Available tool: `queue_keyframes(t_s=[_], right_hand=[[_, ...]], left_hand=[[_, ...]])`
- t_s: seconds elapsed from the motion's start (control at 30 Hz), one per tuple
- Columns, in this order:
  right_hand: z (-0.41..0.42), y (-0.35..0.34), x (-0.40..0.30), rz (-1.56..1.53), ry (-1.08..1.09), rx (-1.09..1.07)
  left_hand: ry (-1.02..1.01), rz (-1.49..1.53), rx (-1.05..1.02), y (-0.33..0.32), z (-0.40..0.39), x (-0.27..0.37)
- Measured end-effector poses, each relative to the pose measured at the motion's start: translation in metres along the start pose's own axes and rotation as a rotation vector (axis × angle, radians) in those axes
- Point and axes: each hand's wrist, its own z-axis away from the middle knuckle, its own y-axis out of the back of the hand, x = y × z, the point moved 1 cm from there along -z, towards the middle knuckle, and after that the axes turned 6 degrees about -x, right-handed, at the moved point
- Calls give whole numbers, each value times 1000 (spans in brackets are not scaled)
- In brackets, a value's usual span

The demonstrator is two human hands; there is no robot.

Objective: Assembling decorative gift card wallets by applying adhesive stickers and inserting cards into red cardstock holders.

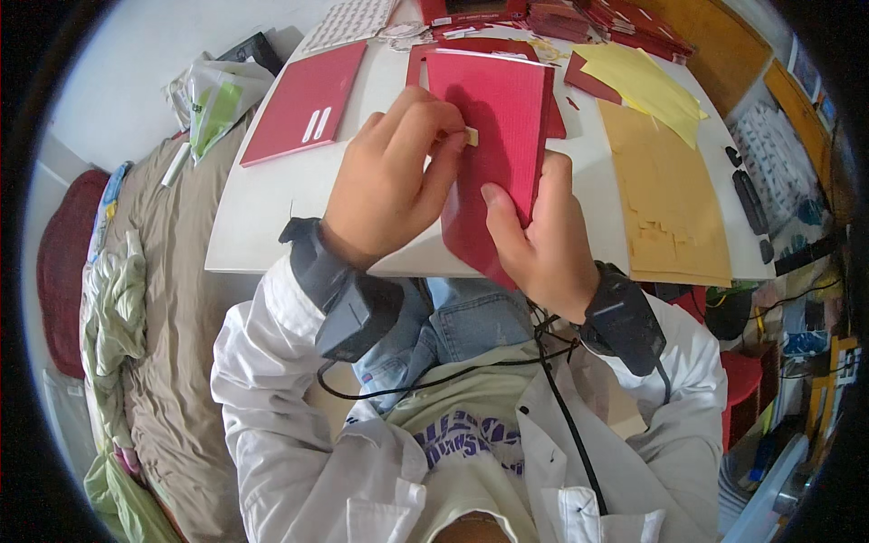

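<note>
My right hand grips a red, ribbed cardboard folder by its lower right edge, thumb on the front face. The folder is held tilted above the near part of the table. Thumb and forefinger of my left hand pinch a small pale-yellow tab against that face. Most of the tab is hidden by the fingertips, so I cannot tell whether it is stuck down.
On the white table lie a flat red folder with two white strips, yellow sheets and a tan board. Red stacks and an open red box stand behind. A black cord crosses my lap.
</note>
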Motion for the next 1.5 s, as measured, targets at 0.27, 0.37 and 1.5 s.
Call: queue_keyframes(t_s=[0.27, 0.37, 1.5], right_hand=[[24, -4, -5, -184, -269, -67], [34, -4, -5, -168, -319, -87], [56, -17, 5, -417, -372, 2]], left_hand=[[50, -60, -297, 3, 5, 10], [31, -105, -376, -3, 8, 16], [-12, 157, -288, -27, 39, 5]])
